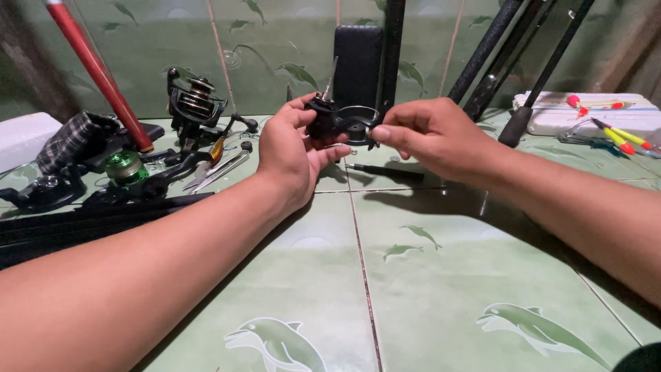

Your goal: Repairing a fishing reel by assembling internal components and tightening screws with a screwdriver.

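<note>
My left hand [292, 153] grips a small black fishing reel body [329, 118] from the left, held up over the green tiled floor [427, 275]. My right hand [430, 138] pinches the round rotor ring of the same reel part [358, 124] from the right with thumb and forefinger. A thin metal shaft sticks up from the top of the part. Below the hands a slim black screwdriver [385, 171] lies on the tiles.
At the left lie a black spinning reel [196, 103], a green spool [125, 165], pliers [217, 169], a red rod [100, 72] and dark rod sections [82, 220]. Black rods [509, 62] lean at the right by a white box [585, 114] with floats [620, 138]. A dark case [358, 62] stands behind.
</note>
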